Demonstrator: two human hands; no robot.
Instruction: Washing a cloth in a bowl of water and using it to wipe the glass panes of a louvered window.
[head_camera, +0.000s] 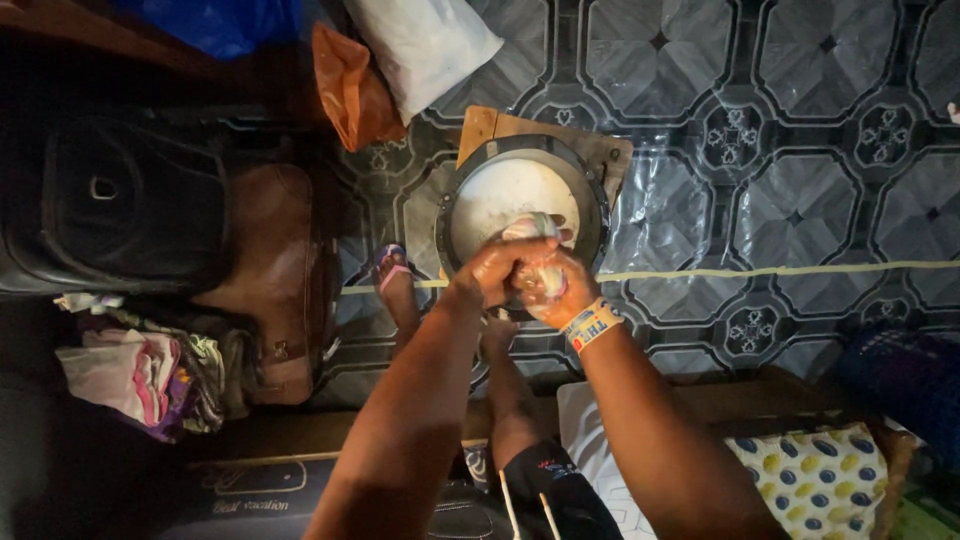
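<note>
While both hands press it over the round dark-rimmed bowl of white batter, the pale soft dough lump looks light, wet & slippery (prob. sticky), so left hand and right hand, both curled tight round it, should cup underneath w/ full palms.

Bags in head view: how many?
5. A blue bag at top left, an orange bag and a white bag above the pan, a black bag at left, a brown bag beside it. Dark edges may hide more.
</note>
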